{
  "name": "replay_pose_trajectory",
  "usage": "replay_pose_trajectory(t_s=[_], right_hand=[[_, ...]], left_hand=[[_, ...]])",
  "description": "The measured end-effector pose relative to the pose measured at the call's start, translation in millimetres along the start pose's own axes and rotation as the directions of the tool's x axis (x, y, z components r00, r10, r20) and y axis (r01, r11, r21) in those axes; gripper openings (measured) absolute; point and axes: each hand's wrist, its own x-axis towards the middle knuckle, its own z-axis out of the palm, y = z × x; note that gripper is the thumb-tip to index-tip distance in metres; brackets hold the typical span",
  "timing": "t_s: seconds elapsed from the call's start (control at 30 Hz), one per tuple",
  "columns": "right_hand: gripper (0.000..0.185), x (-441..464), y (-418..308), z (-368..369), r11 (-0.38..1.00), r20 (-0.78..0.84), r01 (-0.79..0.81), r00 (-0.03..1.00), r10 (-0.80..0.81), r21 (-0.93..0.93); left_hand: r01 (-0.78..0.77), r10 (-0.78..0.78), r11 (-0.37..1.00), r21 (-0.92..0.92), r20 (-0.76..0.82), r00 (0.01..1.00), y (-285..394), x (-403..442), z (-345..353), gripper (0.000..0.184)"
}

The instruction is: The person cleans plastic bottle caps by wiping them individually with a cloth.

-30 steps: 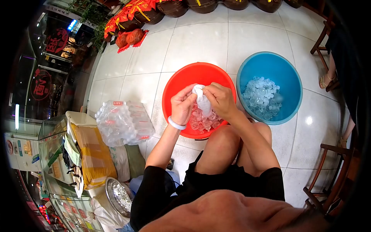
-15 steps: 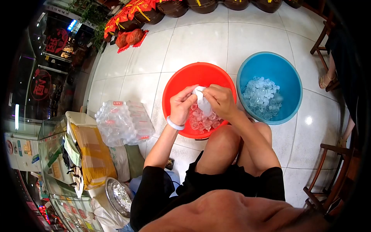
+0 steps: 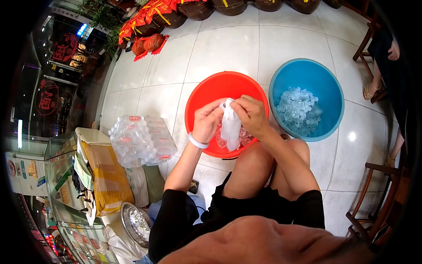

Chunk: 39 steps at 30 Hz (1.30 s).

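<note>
A white cloth [image 3: 231, 127] hangs from both hands over the red basin [image 3: 203, 90]. My left hand [image 3: 208, 119] is closed on its upper left part, with a pale bracelet on the wrist. The fingers of my right hand [image 3: 251, 113] pinch the cloth at the top right. A small pale rim shows beside my left fingertips, but I cannot make out what it belongs to. Below the cloth, several clear, small cup-like pieces [image 3: 246, 140] lie in the basin, partly hidden by it.
Right of the red basin, a blue basin [image 3: 327, 75] holds several similar clear pieces. On the left are wrapped plastic bottles [image 3: 143, 138], a taped carton [image 3: 105, 176] and a metal bowl [image 3: 136, 224]. Dark jars [image 3: 231, 6] line the back. A person's foot [image 3: 371, 90] is beside wooden chairs [image 3: 373, 202].
The bunched cloth has dropped open and now hangs longer over the basin. Both hands stay nearly in place. At the far right, another person's hand has come into view.
</note>
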Motion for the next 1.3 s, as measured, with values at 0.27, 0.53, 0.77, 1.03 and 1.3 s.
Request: replay_pose_trajectory(t_s=[0.27,0.53,0.77,1.03,1.3], right_hand=[[0.012,7.7,-1.5,-13.7,0.978,0.036,-0.138,0.990,0.134,0.156],[0.014,8.9,2.8,-20.8,0.957,0.212,-0.246,0.954,0.211,0.154],[0.015,7.3,6.0,-18.0,0.907,0.316,-0.315,0.922,0.223,0.281],[0.015,9.4,4.7,-20.8,0.904,0.382,-0.280,0.913,0.146,0.323],[0.015,11.0,2.4,-25.6,0.902,0.418,-0.251,0.904,0.089,0.350]], left_hand=[[0.085,-0.045,0.923,-0.376,0.116,0.992,-8.7,7.2,-5.7,0.027],[0.117,-0.047,0.896,-0.428,0.171,0.984,-5.8,6.0,-6.3,0.025],[0.207,-0.138,0.881,-0.425,0.187,0.973,-5.7,3.8,-3.4,0.022],[0.374,-0.239,0.807,-0.457,0.325,0.915,-12.0,4.0,-13.3,0.020],[0.353,-0.259,0.813,-0.463,0.255,0.931,-0.3,1.4,-0.8,0.014]])
